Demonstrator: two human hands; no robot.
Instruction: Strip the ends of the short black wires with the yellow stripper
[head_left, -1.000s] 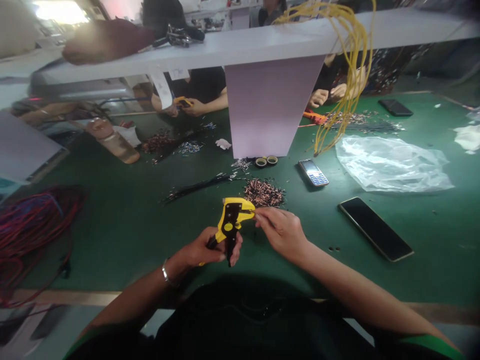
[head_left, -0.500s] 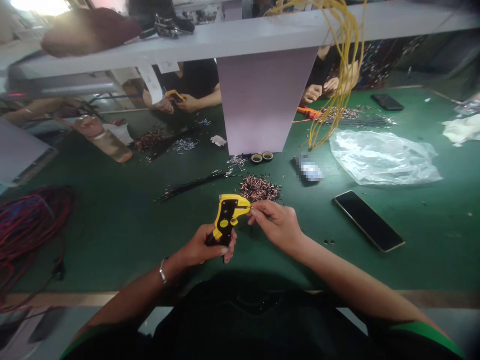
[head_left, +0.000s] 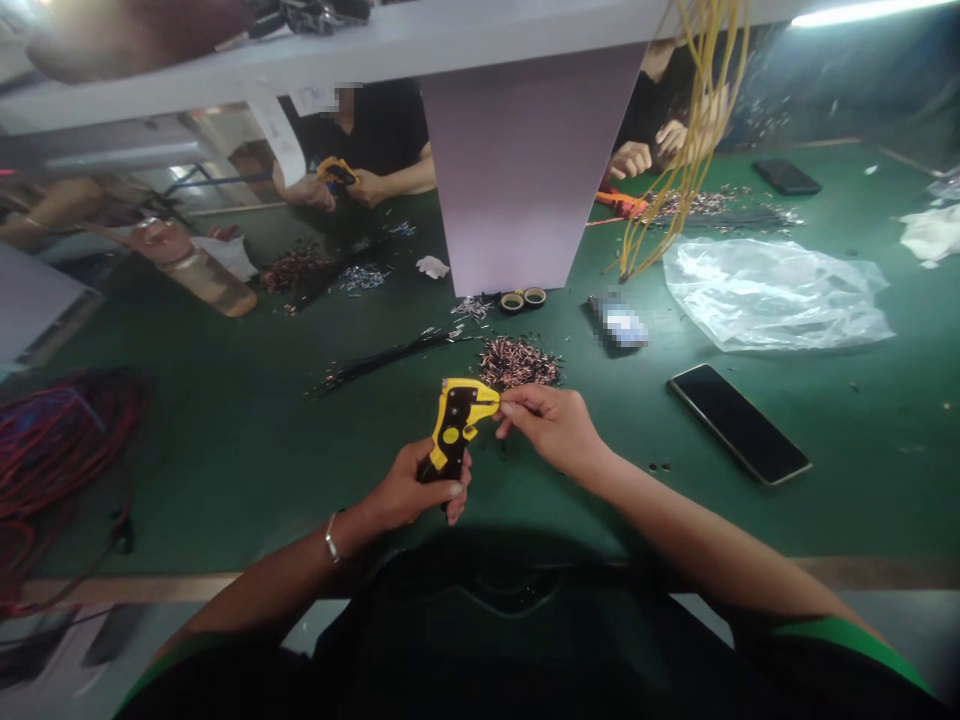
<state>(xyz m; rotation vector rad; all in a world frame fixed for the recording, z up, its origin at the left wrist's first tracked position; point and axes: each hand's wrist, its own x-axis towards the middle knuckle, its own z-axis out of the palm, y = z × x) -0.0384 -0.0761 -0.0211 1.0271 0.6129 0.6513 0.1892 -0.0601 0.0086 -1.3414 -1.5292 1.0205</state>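
My left hand (head_left: 431, 485) is wrapped around the black handle of a yellow-and-black wire stripper (head_left: 452, 428), its head pointing up and its jaws facing right. At the jaw tip, my right hand (head_left: 559, 425) is closed in a pinch on a short thin wire, mostly hidden by the fingertips. Just beyond the jaws lies a pile of short black wire pieces with copper-coloured ends (head_left: 519, 361). A bundle of longer black wires (head_left: 390, 360) stretches out behind the stripper to the left. Small pale terminals (head_left: 472, 307) are heaped at the foot of the upright panel.
A phone (head_left: 739, 423) and a clear plastic bag (head_left: 772, 295) lie at right. Coiled red wires (head_left: 67, 450) fill the left side. Two tape rolls (head_left: 523, 299) sit before the upright panel (head_left: 532, 180). Yellow wires (head_left: 686, 150) hang from the shelf. Co-workers' hands are across the table.
The view has tilted slightly, so the table things appear a little higher. Both hands keep their hold, with the stripper's jaws still at the right fingertips.
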